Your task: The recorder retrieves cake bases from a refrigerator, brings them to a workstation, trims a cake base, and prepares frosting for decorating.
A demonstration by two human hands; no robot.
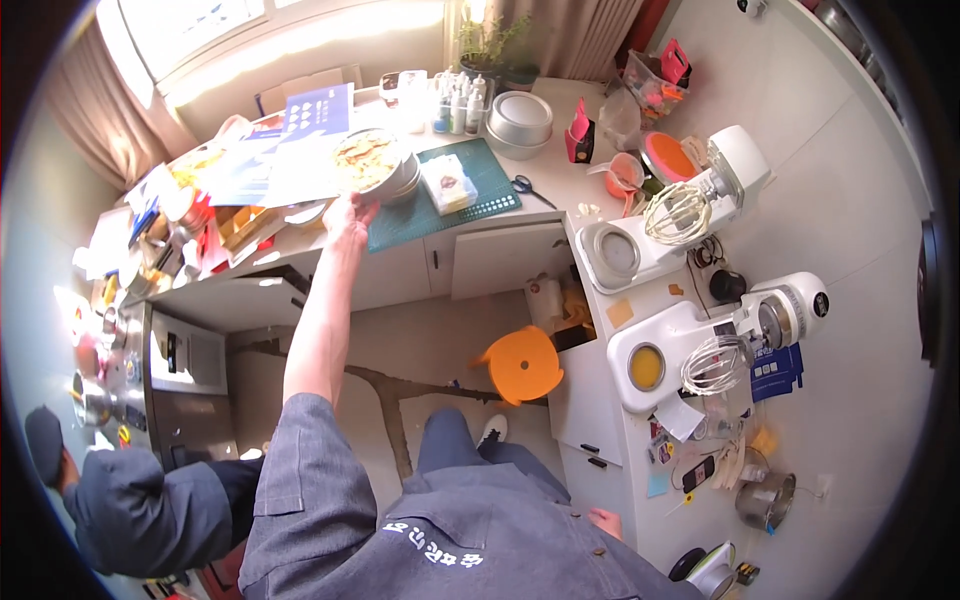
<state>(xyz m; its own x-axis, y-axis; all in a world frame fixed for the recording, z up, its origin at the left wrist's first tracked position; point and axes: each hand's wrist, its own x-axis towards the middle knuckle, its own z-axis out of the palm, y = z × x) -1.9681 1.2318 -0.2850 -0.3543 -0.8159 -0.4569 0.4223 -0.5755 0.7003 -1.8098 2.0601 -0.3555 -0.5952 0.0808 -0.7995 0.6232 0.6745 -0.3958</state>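
My left arm reaches forward to the far counter. My left hand (pixel 350 216) is closed at the near side of a bowl (pixel 396 190) that holds pale yellow, flaky food (pixel 365 160). Its fingertips are partly hidden against the bowl. Just right of the bowl, a green cutting mat (pixel 487 175) carries a clear plastic packet (pixel 450 184). Dark-handled scissors (pixel 530 190) lie at the mat's right end. Low by my right side, only a small part of my right hand (pixel 606 521) shows, and its fingers are mostly hidden by my clothing.
Two white stand mixers (pixel 735 185) with whisks stand along the right counter. An orange stool (pixel 525 366) is on the floor, near an open cabinet door (pixel 508 260). Another person (pixel 140 510) is at the lower left. Blue sheets (pixel 318 112) and small bottles (pixel 460 108) crowd the far counter.
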